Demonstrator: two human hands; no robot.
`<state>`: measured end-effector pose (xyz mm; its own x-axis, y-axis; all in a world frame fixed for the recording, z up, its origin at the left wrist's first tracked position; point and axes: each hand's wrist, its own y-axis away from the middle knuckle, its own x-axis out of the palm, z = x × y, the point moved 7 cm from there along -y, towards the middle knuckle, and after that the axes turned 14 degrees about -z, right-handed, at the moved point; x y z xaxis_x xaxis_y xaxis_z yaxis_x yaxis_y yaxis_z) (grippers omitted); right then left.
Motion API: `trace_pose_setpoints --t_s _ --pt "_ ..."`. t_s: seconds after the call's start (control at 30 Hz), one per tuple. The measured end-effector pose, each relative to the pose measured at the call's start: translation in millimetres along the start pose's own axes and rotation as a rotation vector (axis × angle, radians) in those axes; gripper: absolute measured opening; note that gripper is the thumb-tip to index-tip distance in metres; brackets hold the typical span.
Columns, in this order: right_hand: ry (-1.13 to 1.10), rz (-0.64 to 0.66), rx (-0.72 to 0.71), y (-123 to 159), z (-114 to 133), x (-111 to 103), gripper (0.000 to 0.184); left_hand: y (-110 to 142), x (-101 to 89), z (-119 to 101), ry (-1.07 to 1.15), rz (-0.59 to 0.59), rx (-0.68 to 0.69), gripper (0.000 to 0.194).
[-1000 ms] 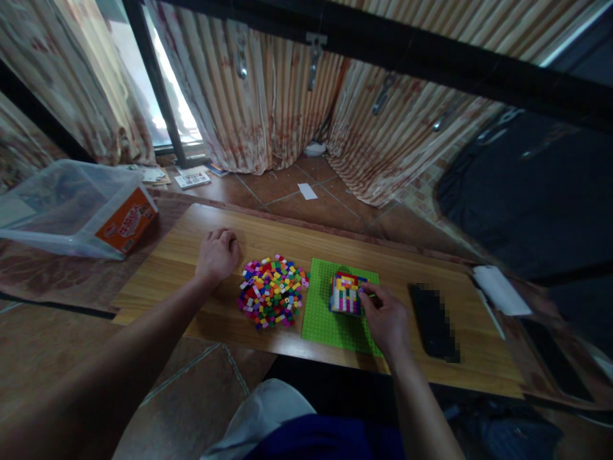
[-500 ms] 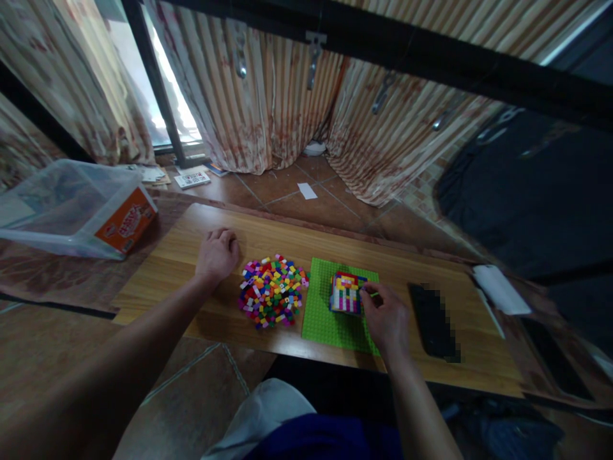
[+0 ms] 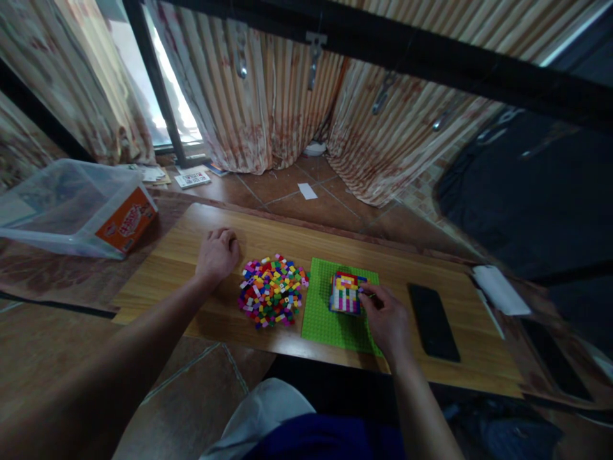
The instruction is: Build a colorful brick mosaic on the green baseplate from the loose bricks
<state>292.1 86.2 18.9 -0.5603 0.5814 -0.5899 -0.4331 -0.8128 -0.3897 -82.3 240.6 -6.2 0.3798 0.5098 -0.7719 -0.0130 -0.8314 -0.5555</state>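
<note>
On the wooden table, my left hand (image 3: 218,255) rests with its fingers curled in, left of a loose heap of small coloured toy bricks (image 3: 272,294). Nothing shows in that hand. A green studded baseplate (image 3: 316,319) lies right of the heap. On it stands a block-shaped build of bricks (image 3: 345,299), its top striped in white, green, pink, yellow and red. My right hand (image 3: 387,316) is at the build's right edge, thumb and forefinger pinched on a small purplish toy brick (image 3: 361,291). The fingers partly hide that brick and the build's right side.
A black phone (image 3: 433,322) lies right of my right hand. Further right is a white oblong object (image 3: 500,291). A clear plastic bin (image 3: 71,236) with an orange label stands at the left. Curtains (image 3: 287,96) hang beyond the table, below a dark bar (image 3: 354,35).
My right fingertips have shifted very slightly at the build's right edge. The left hand, the heap and the baseplate look the same.
</note>
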Motion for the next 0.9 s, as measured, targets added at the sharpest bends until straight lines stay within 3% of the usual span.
trace_pose_setpoints --t_s 0.57,0.9 --pt "0.164 0.012 -0.227 -8 20 -3 0.033 0 -0.6 0 -0.003 0.008 -0.017 0.022" --pt "0.13 -0.062 -0.137 -5 10 -3 0.033 1 -0.1 1 0.022 -0.014 -0.004 0.023"
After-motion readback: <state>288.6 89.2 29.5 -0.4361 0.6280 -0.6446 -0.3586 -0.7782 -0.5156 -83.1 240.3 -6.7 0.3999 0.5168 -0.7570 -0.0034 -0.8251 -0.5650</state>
